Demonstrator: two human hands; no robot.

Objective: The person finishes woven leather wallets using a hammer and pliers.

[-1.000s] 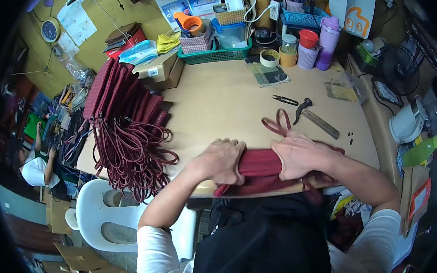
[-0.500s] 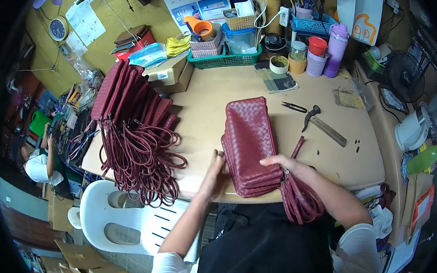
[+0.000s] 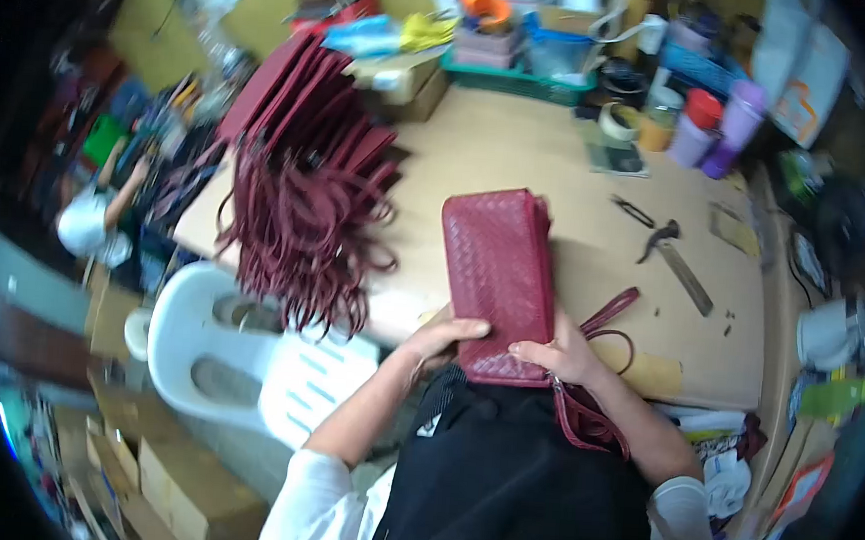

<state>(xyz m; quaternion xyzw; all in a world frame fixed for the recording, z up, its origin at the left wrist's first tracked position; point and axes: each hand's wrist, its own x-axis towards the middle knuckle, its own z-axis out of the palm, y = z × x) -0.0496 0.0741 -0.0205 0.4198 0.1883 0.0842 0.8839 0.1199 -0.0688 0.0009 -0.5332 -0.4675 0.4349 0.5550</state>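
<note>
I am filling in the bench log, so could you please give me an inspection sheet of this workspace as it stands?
Surface: tan table, mostly bare in the middle.
Job's things: stack of red woven pouches flat at the near edge, straps hanging off.
Clutter: row of red pouches at the left; snips, hammer, tape roll, cups, green basket at the back.
Hands: left hand and right hand grip the stack's near end.
Cables: nothing seen.
Surroundings: white chair, cardboard boxes, a person at the left.
</note>
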